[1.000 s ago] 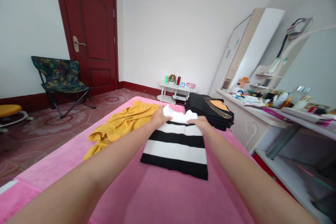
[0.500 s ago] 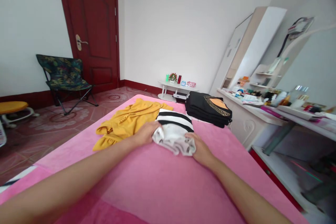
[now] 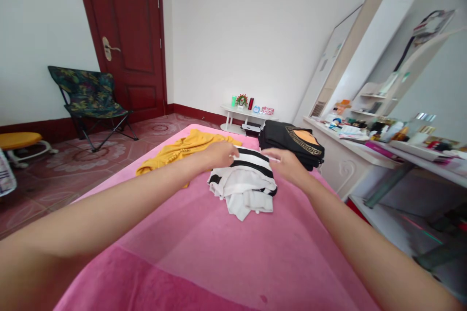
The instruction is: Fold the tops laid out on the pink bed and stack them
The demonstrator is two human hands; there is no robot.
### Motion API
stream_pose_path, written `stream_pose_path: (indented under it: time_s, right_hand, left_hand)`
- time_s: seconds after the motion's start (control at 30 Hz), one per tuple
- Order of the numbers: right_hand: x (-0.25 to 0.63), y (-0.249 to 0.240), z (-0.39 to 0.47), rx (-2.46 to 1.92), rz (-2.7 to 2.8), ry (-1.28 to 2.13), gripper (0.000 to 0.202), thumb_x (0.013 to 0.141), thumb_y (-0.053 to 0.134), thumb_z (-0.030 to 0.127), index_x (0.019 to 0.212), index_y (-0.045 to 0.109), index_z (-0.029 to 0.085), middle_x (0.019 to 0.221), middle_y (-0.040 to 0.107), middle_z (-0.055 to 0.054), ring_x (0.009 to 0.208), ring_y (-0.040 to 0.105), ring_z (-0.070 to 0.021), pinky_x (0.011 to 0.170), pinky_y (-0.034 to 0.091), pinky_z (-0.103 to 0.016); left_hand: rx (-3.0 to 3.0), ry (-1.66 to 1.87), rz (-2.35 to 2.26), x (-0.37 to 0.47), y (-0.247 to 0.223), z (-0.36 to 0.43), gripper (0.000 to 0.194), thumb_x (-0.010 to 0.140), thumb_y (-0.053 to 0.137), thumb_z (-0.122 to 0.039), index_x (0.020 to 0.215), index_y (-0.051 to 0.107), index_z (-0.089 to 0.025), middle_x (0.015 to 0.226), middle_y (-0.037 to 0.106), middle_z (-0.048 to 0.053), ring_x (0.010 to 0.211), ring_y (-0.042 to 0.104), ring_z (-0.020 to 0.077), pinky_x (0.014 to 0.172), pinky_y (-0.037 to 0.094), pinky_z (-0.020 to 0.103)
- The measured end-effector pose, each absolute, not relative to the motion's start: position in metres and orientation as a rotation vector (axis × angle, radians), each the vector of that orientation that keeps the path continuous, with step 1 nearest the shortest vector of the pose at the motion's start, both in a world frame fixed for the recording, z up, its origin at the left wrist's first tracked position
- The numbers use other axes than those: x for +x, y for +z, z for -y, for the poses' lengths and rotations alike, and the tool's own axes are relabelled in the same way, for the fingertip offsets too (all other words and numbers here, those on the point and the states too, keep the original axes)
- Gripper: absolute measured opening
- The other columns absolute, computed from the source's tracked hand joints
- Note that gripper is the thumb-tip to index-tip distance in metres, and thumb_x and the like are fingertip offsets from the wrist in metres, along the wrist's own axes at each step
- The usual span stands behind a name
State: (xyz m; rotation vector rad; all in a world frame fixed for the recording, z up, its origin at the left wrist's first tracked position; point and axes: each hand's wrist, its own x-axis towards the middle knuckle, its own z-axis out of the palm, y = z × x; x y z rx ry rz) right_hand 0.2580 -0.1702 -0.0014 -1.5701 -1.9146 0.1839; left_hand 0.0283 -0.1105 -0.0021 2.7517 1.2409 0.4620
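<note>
While it lies bunched at the middle of the frame on the pink bed (image 3: 204,252), the black-and-white striped garment (image 3: 243,182) shows its striped part at the far side and a crumpled white part spilling toward the camera. Both hands meet its far edge: the left hand (image 3: 219,154) rests there with fingers curled, pinching the striped cloth at its upper left corner, and the right hand (image 3: 286,163) does the same at the upper right corner, fingers bent over the edge; how firmly either one grips cannot be told. Just left of the garment, partly behind the left forearm, lies a yellow garment (image 3: 182,149), spread loosely on the bed. Just beyond the right hand sits a folded black stack of clothes (image 3: 292,141) with a gold pattern on top. At the right of the frame a white dresser surface (image 3: 350,148) carries small bottles and boxes. At upper left stands a dark red door (image 3: 127,34), with a folding chair (image 3: 89,99) beside it.
</note>
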Motion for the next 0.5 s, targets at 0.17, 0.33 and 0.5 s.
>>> stream_pose_path:
  time_s: [0.17, 0.33, 0.5]
  right_hand:
    - [0.24, -0.032, 0.14, -1.538, 1.748, -0.027, 0.048, 0.087, 0.042, 0.019, 0.135, 0.045, 0.019, 0.142, 0.045, -0.005, 0.134, 0.035, -0.0181, 0.113, 0.023, -0.037]
    - [0.27, -0.127, 0.137, -1.651, 1.824, 0.436, 0.046, 0.09, 0.042, 0.037, 0.132, 0.05, 0.023, 0.147, 0.038, -0.002, 0.138, 0.027, -0.0168, 0.114, 0.021, -0.039]
    - [0.298, -0.136, 0.148, -1.4, 1.354, 0.611, 0.042, 0.083, 0.047, 0.045, 0.109, 0.065, 0.017, 0.12, 0.064, -0.01, 0.114, 0.056, -0.0223, 0.098, 0.043, -0.038]
  left_hand:
    - [2.703, 0.794, -1.212, 0.072, -0.042, 0.106, 0.054, 0.091, 0.04, -0.04, 0.142, 0.037, -0.022, 0.143, 0.043, 0.006, 0.129, 0.042, 0.0234, 0.106, 0.033, 0.036]
    - [2.688, 0.553, -1.411, 0.069, -0.115, 0.102, 0.062, 0.091, 0.027, -0.06, 0.144, 0.03, -0.028, 0.152, 0.026, 0.005, 0.14, 0.021, 0.0279, 0.112, 0.015, 0.047]
    - [2.699, 0.599, -1.401, 0.065, -0.113, 0.104, 0.06, 0.092, 0.025, -0.059, 0.144, 0.031, -0.029, 0.151, 0.029, 0.005, 0.139, 0.023, 0.0267, 0.112, 0.016, 0.045]
